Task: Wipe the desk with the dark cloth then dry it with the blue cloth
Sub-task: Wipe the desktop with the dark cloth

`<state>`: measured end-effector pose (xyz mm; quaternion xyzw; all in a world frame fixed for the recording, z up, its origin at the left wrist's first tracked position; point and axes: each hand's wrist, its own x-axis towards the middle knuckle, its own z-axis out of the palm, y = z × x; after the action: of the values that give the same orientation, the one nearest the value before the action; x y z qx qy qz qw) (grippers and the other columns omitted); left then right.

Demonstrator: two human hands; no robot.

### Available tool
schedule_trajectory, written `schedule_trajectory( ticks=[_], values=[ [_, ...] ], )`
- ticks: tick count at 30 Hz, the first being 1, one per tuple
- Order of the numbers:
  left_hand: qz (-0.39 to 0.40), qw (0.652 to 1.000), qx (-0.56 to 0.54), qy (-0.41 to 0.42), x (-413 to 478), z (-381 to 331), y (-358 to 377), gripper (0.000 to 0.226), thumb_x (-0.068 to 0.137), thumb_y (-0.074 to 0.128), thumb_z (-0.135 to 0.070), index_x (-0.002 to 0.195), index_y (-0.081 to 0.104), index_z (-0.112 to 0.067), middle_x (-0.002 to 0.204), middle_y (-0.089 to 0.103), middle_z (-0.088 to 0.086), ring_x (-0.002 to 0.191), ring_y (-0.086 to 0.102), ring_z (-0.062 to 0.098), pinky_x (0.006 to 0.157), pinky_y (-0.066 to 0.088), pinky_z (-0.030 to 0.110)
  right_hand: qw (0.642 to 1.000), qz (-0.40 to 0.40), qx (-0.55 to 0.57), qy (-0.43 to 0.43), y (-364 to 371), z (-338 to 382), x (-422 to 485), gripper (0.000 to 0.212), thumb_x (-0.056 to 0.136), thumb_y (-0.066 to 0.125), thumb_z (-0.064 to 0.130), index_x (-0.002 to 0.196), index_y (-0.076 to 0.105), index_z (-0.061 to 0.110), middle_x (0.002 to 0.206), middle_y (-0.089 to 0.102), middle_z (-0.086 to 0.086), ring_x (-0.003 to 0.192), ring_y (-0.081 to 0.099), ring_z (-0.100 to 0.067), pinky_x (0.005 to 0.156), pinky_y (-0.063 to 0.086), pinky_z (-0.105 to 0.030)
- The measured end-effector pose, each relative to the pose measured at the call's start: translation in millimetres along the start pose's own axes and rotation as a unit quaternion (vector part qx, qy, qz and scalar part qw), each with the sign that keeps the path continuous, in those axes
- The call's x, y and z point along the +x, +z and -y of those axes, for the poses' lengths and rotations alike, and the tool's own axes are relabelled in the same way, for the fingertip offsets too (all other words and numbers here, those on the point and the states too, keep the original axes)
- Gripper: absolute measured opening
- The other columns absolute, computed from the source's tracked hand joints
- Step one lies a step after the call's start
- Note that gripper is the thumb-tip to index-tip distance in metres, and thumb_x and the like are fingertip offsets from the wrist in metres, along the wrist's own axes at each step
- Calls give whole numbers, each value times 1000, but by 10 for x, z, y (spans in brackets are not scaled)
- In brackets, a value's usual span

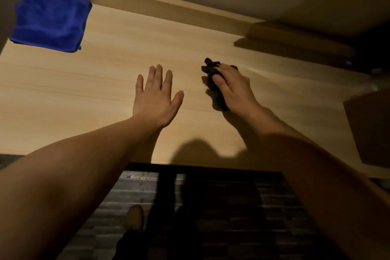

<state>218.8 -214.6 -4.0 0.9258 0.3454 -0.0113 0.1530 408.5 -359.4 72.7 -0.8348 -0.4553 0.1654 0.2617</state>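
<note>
Here the right hand (233,86) is closed on the bunched dark cloth (213,82), pressing it to the surface (105,91) right of centre; the left hand (156,97) lies flat, fingers spread, holding nothing; the blue cloth (50,19) waits folded at the far left; better to spread the wad flatter and sweep in overlapping passes, probably.

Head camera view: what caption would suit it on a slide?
Right hand presses the dark cloth onto the desk; left hand open; blue cloth lies far left.
</note>
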Motion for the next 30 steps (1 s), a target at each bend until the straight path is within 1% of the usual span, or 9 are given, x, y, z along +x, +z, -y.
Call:
schedule_trajectory(
  ticks=[2, 3, 5, 7, 11, 15, 18, 23, 30],
  values=[
    [-5, 1000, 9, -7, -1, -10, 5, 84, 104, 9, -72, 171, 7, -21, 179, -3, 10, 163, -12, 24, 129, -7, 53, 999, 1, -51, -7, -45, -213, 424, 35, 111, 47, 22, 143, 60, 20, 150, 57, -4, 143, 45, -21, 109, 31, -35],
    [-7, 1000, 14, -9, 2, -15, 10, 84, 104, 10, -73, 171, 7, -22, 179, -3, 10, 163, -12, 23, 129, -7, 53, 997, 1, -75, -15, -54, -315, 619, 35, 111, 46, 23, 143, 60, 20, 151, 56, -4, 144, 44, -21, 108, 32, -36],
    [-9, 1000, 24, -13, 4, -19, 28, 85, 103, 13, -74, 170, 7, -22, 179, -3, 10, 163, -12, 22, 129, -6, 53, 994, 8, -106, -34, -52, -485, 963, 36, 111, 44, 26, 144, 59, 21, 155, 52, -3, 147, 40, -22, 112, 31, -42],
    [-11, 999, 32, -18, 11, -20, 46, 85, 103, 16, -75, 170, 7, -23, 179, -3, 9, 164, -12, 21, 130, -6, 53, 991, 21, -124, -48, -21, -597, 1260, 39, 112, 42, 28, 148, 55, 23, 161, 45, -2, 151, 33, -22, 112, 28, -44],
    [-19, 999, 41, -25, 27, -10, 68, 85, 103, 20, -76, 170, 9, -25, 179, -1, 6, 164, -11, 19, 130, -4, 52, 982, 68, -168, -52, 52, -755, 1544, 48, 111, 37, 42, 158, 40, 31, 171, 25, 3, 158, 13, -20, 115, 23, -54],
    [-31, 998, 48, -25, 27, -5, 90, 84, 103, 20, -77, 170, 11, -26, 179, 1, 6, 164, -8, 18, 130, -4, 51, 970, 104, -208, -73, 78, -850, 1504, 62, 103, 29, 66, 161, 23, 43, 174, 13, 5, 160, 4, -22, 114, 22, -63],
    [-32, 998, 50, -25, 26, -19, 88, 84, 103, 23, -75, 169, 13, -26, 179, 3, 6, 164, -7, 19, 130, -2, 53, 962, 117, -233, -79, 83, -851, 1408, 70, 97, 21, 77, 161, 16, 49, 174, 10, 6, 160, 4, -25, 114, 20, -65],
    [-19, 998, 52, -26, 24, -10, 74, 85, 103, 18, -77, 170, 8, -26, 179, -2, 5, 163, -12, 17, 130, -4, 52, 956, 113, -250, -101, 192, -800, 962, 71, 96, 22, 79, 161, 14, 51, 174, 13, 4, 160, 4, -27, 121, 10, -62],
    [-13, 999, 40, -17, 6, -27, 49, 84, 103, 15, -75, 170, 6, -25, 179, -4, 6, 163, -12, 20, 130, -6, 52, 955, 119, -251, -106, 433, -537, 23, 71, 98, 21, 79, 161, 9, 50, 175, 8, 7, 160, -2, -23, 123, 8, -58]
  ],
)
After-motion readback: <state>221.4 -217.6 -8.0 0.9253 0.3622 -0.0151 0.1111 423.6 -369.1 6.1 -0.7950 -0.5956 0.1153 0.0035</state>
